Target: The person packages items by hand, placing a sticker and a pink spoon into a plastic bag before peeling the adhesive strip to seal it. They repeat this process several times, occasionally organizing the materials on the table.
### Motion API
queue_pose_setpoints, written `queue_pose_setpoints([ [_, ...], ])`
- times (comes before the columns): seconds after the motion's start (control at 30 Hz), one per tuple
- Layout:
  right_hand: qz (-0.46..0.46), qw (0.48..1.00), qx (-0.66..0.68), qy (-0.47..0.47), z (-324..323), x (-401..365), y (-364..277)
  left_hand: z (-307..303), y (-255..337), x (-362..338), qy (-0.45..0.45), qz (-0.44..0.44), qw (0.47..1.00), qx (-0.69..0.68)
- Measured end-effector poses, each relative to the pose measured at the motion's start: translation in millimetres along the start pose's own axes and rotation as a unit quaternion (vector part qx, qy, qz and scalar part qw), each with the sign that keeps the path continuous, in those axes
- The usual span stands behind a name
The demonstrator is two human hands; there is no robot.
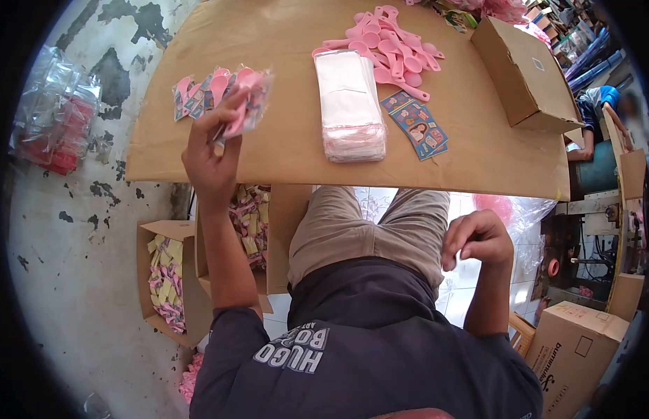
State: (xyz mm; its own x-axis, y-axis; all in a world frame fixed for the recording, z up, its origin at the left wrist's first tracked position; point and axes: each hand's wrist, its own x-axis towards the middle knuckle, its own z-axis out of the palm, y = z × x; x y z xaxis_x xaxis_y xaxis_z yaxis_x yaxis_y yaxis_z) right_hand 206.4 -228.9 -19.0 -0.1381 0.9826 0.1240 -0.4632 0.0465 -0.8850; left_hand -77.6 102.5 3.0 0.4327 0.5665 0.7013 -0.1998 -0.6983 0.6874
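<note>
My left hand [216,150] is raised over the left part of the table, its fingers pinched on a bagged pink spoon [249,105] in clear plastic with a printed card. Just beyond it lie several other bagged spoons [204,92]. At the table's middle sits a stack of clear plastic bags [349,105]. Loose pink spoons [394,45] are heaped behind that stack, and blue printed cards [417,128] lie to its right. Above my right thigh, my right hand [482,236] has curled fingers; whether anything small is in them is hidden.
A cardboard box [523,73] stands on the table's right end. Below the table at left, open cartons [167,279] hold pink and yellow packets. Another person [597,112] is at the far right, near machinery. A closed carton [576,349] stands at lower right.
</note>
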Motion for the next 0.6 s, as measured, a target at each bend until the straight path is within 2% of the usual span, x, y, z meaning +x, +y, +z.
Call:
queue_pose_setpoints([
  [0.03,0.092,0.988,-0.030,0.122,-28.6,-28.3,15.1,-4.7,-1.9,7.0,-0.043,-0.010,0.989,0.138],
  [0.07,0.181,0.952,-0.061,0.241,-52.6,-49.3,37.1,-10.6,-4.8,12.8,-0.084,-0.020,0.958,0.274],
  [0.1,0.204,0.810,-0.417,0.358,-57.4,-59.0,63.2,-18.9,-12.4,14.1,-0.124,-0.037,0.932,0.340],
  [0.13,0.191,0.541,-0.705,0.416,-57.6,-70.8,86.0,-22.1,-11.7,13.1,-0.120,-0.040,0.930,0.345],
  [0.2,0.169,0.457,-0.780,0.393,-64.9,-101.3,95.8,-28.5,-8.9,9.9,-0.150,-0.048,0.924,0.349],
  [0.23,0.151,0.605,-0.600,0.501,-65.2,-105.9,99.9,-30.5,-7.3,7.3,-0.152,-0.052,0.921,0.354],
  [0.33,0.139,0.610,-0.581,0.520,-57.9,-101.0,104.5,-21.7,-7.7,8.3,-0.168,-0.015,0.922,0.350],
  [0.4,0.126,0.632,-0.536,0.546,-64.2,-95.5,112.1,-7.6,-9.5,2.6,-0.072,-0.069,0.960,0.260],
  [0.47,0.282,0.621,-0.494,0.539,-49.7,-68.3,84.9,11.8,-6.0,3.8,-0.060,-0.059,0.969,0.230],
  [0.53,0.300,0.617,-0.507,0.521,-56.9,-66.9,86.8,31.7,0.6,6.4,-0.042,-0.048,0.976,0.207],
  [0.6,0.271,0.612,-0.663,0.335,-54.2,-60.8,85.1,54.2,4.4,12.1,-0.043,-0.219,0.963,0.153],
])
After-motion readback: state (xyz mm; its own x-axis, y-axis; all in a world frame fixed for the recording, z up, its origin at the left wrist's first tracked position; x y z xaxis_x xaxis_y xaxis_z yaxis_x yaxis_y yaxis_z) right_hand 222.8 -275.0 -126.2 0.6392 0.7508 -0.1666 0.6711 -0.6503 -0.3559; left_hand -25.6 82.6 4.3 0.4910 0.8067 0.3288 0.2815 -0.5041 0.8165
